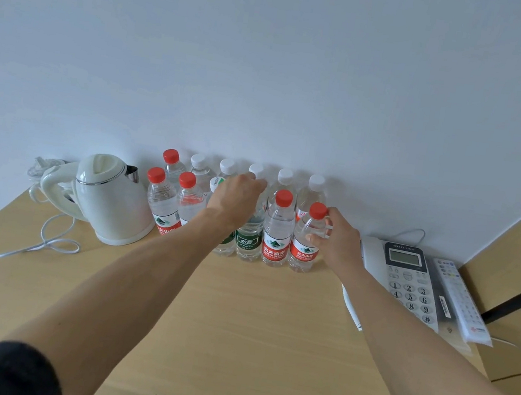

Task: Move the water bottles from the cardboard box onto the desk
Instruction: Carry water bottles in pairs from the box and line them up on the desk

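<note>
Hotel-like room: desk point(237, 310) with kettle point(109, 200), telephone point(404, 276), remote point(457, 299)

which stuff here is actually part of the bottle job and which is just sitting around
Part of the job: water bottles in rows on the desk, left hand gripping a green-label bottle, right hand gripping a red-cap bottle.
Just lying about: kettle, telephone, remote.
</note>
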The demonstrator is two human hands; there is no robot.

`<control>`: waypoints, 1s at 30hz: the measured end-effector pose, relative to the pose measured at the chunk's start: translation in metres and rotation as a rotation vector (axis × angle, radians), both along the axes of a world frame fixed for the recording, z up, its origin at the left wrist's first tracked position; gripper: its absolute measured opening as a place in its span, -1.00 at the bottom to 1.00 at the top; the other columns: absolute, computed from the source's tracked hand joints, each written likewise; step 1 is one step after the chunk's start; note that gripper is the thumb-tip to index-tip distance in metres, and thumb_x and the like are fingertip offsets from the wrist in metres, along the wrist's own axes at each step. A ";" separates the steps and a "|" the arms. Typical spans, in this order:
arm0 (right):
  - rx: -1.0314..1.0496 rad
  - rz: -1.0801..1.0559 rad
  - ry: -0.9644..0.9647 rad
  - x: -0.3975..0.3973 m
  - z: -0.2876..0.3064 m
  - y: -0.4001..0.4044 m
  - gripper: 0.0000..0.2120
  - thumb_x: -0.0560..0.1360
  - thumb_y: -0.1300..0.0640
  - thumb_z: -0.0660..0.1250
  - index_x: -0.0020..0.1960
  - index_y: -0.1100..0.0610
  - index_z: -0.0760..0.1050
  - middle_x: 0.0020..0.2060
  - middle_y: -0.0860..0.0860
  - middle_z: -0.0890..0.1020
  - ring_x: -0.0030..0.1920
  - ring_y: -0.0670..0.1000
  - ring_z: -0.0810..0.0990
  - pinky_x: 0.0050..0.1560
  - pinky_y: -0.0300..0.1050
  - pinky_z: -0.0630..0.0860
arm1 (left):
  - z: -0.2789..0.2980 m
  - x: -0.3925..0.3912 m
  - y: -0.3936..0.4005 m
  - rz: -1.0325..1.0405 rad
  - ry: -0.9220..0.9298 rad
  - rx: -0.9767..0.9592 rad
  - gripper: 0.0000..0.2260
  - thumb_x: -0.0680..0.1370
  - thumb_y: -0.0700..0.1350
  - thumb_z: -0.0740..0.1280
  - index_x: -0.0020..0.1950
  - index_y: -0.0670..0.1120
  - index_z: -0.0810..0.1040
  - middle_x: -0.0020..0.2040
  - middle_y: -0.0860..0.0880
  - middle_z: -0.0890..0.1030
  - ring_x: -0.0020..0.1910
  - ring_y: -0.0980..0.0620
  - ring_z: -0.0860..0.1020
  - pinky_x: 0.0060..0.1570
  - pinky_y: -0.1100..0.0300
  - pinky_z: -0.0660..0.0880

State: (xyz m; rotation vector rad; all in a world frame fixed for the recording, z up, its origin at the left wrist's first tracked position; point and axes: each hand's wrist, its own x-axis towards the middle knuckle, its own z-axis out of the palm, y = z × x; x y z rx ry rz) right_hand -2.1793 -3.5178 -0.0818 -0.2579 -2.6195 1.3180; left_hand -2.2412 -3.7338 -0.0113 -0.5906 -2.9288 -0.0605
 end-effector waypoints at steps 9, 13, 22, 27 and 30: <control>0.058 -0.003 -0.066 0.003 0.012 -0.002 -0.58 0.41 0.22 0.51 0.22 0.12 0.49 0.02 0.01 0.60 0.10 0.10 0.58 0.01 -0.10 0.44 | 0.003 0.006 -0.028 -0.007 0.075 0.117 -0.52 0.49 -0.03 0.51 0.37 -0.05 0.47 0.12 -0.07 0.58 0.11 -0.14 0.55 -0.04 0.01 0.50; 0.071 -0.030 -0.050 0.007 0.014 -0.005 -0.47 0.42 0.26 0.46 0.36 0.07 0.44 0.19 0.04 0.61 0.22 0.11 0.56 0.21 0.01 0.50 | 0.007 -0.006 -0.063 0.052 0.152 -0.013 -0.49 0.48 0.05 0.50 0.40 0.01 0.47 0.19 -0.03 0.60 0.21 -0.11 0.48 0.18 0.02 0.40; 0.343 -0.091 0.166 0.009 0.025 -0.036 -0.42 0.42 0.25 0.43 0.42 0.09 0.44 0.19 0.06 0.60 0.25 0.17 0.48 0.23 0.03 0.40 | -0.001 -0.019 -0.079 0.101 0.017 0.040 -0.57 0.48 0.09 0.50 0.32 0.06 0.54 0.04 -0.15 0.56 0.07 -0.16 0.54 0.10 0.03 0.42; 0.379 -0.049 0.188 0.010 0.028 -0.047 -0.43 0.41 0.28 0.44 0.41 0.12 0.45 0.27 0.09 0.57 0.28 0.17 0.47 0.28 0.04 0.39 | -0.003 -0.023 -0.084 0.082 -0.008 0.058 -0.52 0.48 0.13 0.49 0.38 0.11 0.50 0.06 -0.15 0.56 0.06 -0.16 0.55 0.11 0.03 0.42; 0.404 -0.045 0.174 0.006 0.031 -0.050 -0.40 0.38 0.31 0.44 0.40 0.14 0.46 0.27 0.10 0.57 0.28 0.18 0.48 0.29 0.03 0.39 | -0.006 -0.026 -0.086 0.061 -0.023 0.041 -0.45 0.46 0.17 0.50 0.41 0.11 0.46 0.06 -0.11 0.61 0.10 -0.12 0.54 0.14 0.03 0.39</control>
